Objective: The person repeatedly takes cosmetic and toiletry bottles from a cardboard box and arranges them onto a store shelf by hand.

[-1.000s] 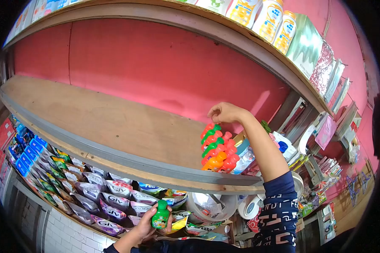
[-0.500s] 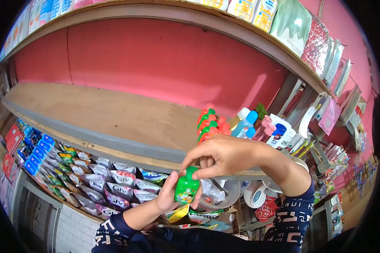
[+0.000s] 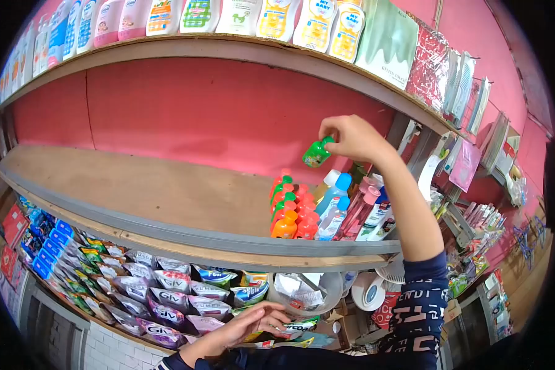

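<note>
My right hand point(image 3: 349, 137) grips a small green bottle point(image 3: 316, 154) by its cap, tilted in the air above the shelf point(image 3: 135, 185). Below it stand rows of small red, green and orange bottles point(image 3: 285, 225). To their right are blue-capped bottles point(image 3: 333, 209) and pink bottles point(image 3: 359, 213). My left hand point(image 3: 256, 324) is low, in front of the lower shelf near the pouches, fingers loosely spread with nothing in them.
Lotion bottles point(image 3: 277, 18) line the upper shelf, with a green package point(image 3: 388, 43) at their right. Refill pouches point(image 3: 166, 299) fill the lower shelf. A clear tub point(image 3: 333, 293) holding papers and a white fan-like object point(image 3: 369, 290) are below the shelf edge.
My right hand has lifted the green bottle from in front of my body up and to the right, over the shelf. My left hand has let go of it and dropped lower. The view has shifted upward.
</note>
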A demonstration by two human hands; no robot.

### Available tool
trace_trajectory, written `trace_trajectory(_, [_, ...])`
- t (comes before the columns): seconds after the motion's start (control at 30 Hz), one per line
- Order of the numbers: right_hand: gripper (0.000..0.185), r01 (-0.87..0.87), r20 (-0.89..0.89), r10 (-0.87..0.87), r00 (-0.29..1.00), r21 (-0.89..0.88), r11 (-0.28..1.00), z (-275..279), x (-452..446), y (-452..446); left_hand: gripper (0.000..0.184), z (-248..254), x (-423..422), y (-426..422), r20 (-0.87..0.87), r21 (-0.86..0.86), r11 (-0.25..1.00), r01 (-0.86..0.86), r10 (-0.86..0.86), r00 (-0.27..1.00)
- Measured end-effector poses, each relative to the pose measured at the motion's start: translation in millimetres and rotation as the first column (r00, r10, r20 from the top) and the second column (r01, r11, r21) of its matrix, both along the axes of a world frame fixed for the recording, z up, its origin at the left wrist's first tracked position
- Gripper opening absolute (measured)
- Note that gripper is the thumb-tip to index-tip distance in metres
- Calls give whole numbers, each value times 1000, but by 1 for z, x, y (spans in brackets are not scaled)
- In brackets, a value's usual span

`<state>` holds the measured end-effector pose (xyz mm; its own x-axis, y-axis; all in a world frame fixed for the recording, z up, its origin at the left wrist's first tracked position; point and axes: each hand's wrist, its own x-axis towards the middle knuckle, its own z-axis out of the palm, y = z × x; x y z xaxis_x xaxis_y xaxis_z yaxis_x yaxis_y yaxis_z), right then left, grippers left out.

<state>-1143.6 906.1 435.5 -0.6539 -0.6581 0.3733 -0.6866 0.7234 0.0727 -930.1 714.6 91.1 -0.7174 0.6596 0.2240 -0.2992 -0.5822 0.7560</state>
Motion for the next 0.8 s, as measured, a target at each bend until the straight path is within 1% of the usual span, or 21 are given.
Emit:
trace_trajectory(0.03, [25, 47, -24, -46, 999, 49, 998, -7, -14, -1, 56, -3, 4, 0, 11, 1, 1000, -12, 12, 1000])
trace_trajectory(0.13, [23, 92, 78, -108, 991, 183, 979, -29, -41, -15, 54, -14, 12, -5, 66, 8, 999, -50, 50, 997])
trace_trajectory(0.23, [23, 92, 164, -138, 977, 261, 961, -45, -53, -26, 58, -17, 19, -10, 117, -43, 995, -92, 96, 988])
trace_trajectory(0.33, [26, 135, 216, -217, 952, 337, 932, -59, -66, -33, 53, -26, 21, -13, 122, 22, 996, -81, 78, 989])
trace_trajectory(0.37, [27, 144, 233, -240, 943, 365, 920, -61, -70, -34, 53, -27, 21, -15, 123, 17, 996, -92, 89, 988])
trace_trajectory(0.47, [32, 197, 310, -335, 890, 402, 894, -63, -68, -41, 52, -26, 24, -18, 124, 4, 993, -115, 114, 986])
trace_trajectory(0.57, [35, 187, 281, -329, 902, 433, 882, -63, -66, -43, 52, -23, 26, -20, 130, 0, 992, -125, 124, 984])
trace_trajectory(0.8, [34, 182, 300, -336, 893, 443, 878, -67, -66, -43, 51, -25, 26, -19, 134, 2, 992, -129, 128, 983])
